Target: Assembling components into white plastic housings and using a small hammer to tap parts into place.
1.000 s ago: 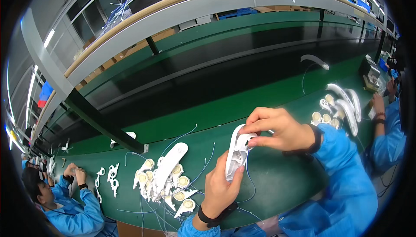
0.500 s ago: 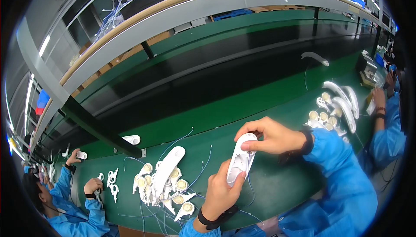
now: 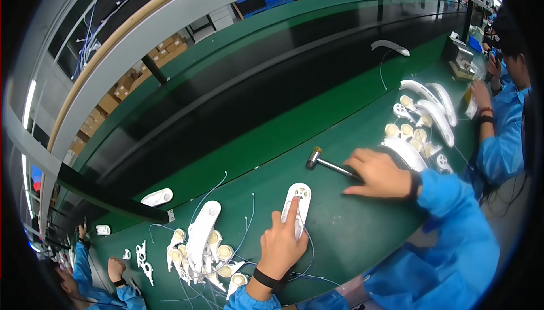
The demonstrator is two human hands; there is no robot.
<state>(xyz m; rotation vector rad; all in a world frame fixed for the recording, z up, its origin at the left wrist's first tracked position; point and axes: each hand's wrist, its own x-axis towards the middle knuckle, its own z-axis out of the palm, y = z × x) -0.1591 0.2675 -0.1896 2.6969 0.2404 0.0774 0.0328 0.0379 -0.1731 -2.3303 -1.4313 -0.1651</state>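
A long, rounded white plastic housing (image 3: 304, 192) lies on the green table. My left hand (image 3: 281, 245) holds it down, its index finger stretched onto the wheel-like detail inside. A thin wire runs from the housing past that hand. To the right, a small mallet (image 3: 316, 158) with a yellowish and black head rests on the table. My right hand (image 3: 381, 175), slightly blurred, hovers over the mallet's handle end with thumb and fingers apart. That hand covers the rest of the handle, and contact between them is unclear.
White parts with cream discs (image 3: 225, 252) and trailing wires lie left, under a white cover (image 3: 205, 225). More curved covers (image 3: 436, 120) are piled right. A metal post (image 3: 113, 194) stands at far left. A co-worker's arm (image 3: 486, 123) is at right, another co-worker's hand (image 3: 116, 268) at left.
The housing has gone from between both hands down to the table, under my left hand. My right hand has let go of it and moved right. The mallet is now visible. The view has shifted.
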